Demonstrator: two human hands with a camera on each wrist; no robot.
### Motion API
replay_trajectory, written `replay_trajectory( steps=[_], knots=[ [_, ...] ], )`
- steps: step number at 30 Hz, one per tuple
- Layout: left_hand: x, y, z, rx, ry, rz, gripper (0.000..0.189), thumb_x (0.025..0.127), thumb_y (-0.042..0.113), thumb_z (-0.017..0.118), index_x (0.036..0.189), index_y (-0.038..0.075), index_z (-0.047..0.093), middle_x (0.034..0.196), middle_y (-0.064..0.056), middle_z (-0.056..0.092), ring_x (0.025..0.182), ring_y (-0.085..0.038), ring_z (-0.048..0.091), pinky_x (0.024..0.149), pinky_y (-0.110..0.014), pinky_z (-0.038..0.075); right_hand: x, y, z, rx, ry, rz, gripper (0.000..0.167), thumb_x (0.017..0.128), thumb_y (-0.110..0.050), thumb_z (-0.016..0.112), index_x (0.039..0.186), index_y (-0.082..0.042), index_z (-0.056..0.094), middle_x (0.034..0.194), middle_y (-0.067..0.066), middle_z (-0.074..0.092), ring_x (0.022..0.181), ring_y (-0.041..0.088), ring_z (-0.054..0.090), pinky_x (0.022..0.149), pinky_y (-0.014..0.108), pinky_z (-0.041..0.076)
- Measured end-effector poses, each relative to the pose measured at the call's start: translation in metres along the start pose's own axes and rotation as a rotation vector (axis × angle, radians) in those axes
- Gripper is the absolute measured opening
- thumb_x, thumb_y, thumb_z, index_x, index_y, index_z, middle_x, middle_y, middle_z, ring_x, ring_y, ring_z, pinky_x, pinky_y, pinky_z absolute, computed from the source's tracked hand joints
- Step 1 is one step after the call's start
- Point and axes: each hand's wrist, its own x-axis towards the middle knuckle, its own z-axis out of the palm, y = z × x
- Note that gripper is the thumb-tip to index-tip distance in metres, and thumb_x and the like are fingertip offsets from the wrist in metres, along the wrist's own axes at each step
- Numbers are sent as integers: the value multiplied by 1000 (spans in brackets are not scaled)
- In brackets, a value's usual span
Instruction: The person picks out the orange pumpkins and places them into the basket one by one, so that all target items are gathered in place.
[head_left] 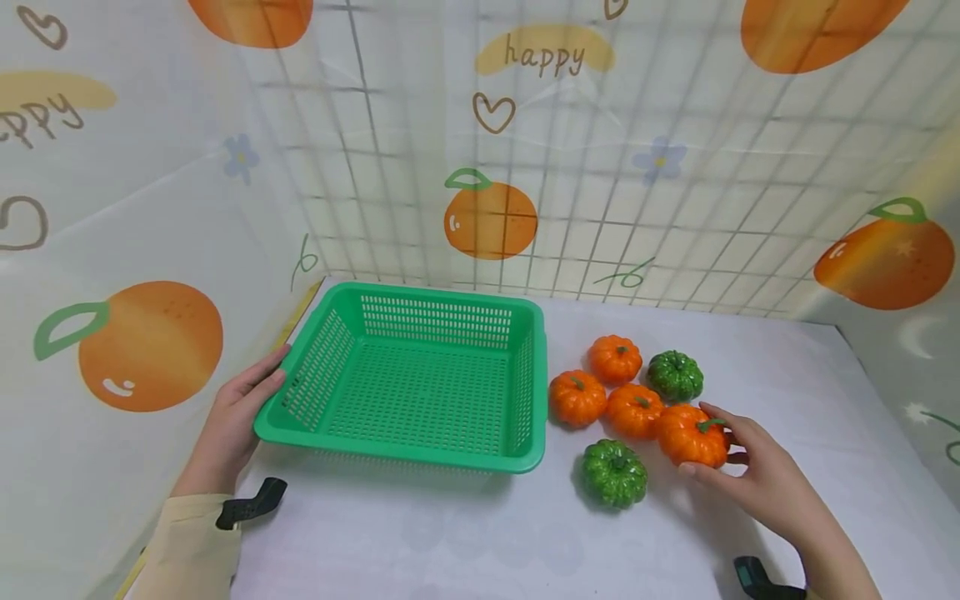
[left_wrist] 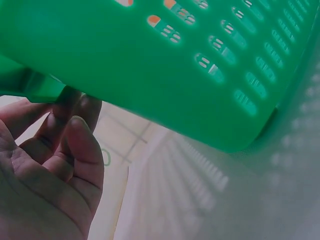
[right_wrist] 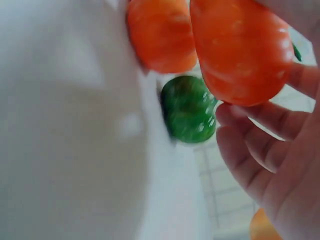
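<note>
My left hand (head_left: 234,408) grips the left rim of a green plastic basket (head_left: 405,451), which has slotted walls and nothing inside. In the left wrist view, the fingers (left_wrist: 86,145) curl up under the rim, beside the basket's outer wall (left_wrist: 125,65). On the right, my right hand (head_left: 772,475) holds a small orange pumpkin (head_left: 684,437) between thumb and fingers, its green stem turned toward the palm. From the right wrist, this pumpkin (right_wrist: 242,50) appears raised off the white tabletop, with the fingertips against its underside.
Three more orange pumpkins (head_left: 614,359) cluster right of the basket. One green pumpkin (head_left: 675,376) lies behind the held one, another green pumpkin (head_left: 614,474) nearer the front. A wire grid behind a printed curtain (head_left: 570,158) closes off the back of the white table (head_left: 795,375).
</note>
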Motion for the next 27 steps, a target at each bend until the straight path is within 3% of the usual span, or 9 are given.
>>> replay_trajectory(
  steps=[6,14,16,23,27],
  knots=[
    [1,-1,0,2,2,-5,55,103,26,56,153,11,39,160,-8,28,138,-12,35,93,-19,47,20,-20,-5,2,20,-47,86,79,-52,80,145,-7,48,129,19,52,107,32,54,75,18,51],
    [0,-1,0,1,0,-7,55,103,25,57,152,10,39,160,-8,28,141,-15,31,94,-18,46,49,-47,-13,24,21,-181,81,81,-44,81,147,-11,47,129,11,54,108,25,54,79,24,52],
    [-1,-1,0,-2,3,-6,55,103,25,57,152,10,39,160,-8,28,141,-15,31,95,-18,46,56,-54,-15,26,6,-202,81,82,-45,80,147,-12,46,130,10,54,106,24,54,80,26,52],
    [-1,-1,0,-2,9,-6,54,103,25,55,152,9,39,160,-8,28,141,-15,31,94,-19,46,77,-78,-19,71,-92,-209,81,85,-50,75,151,-19,41,139,9,48,114,28,52,90,54,49],
    [0,-1,0,16,18,-18,55,103,27,56,153,11,40,160,-7,28,143,-18,28,94,-17,45,89,-91,-17,84,-131,-214,81,84,-52,75,151,-21,41,139,6,47,112,27,52,88,50,50]
  ],
)
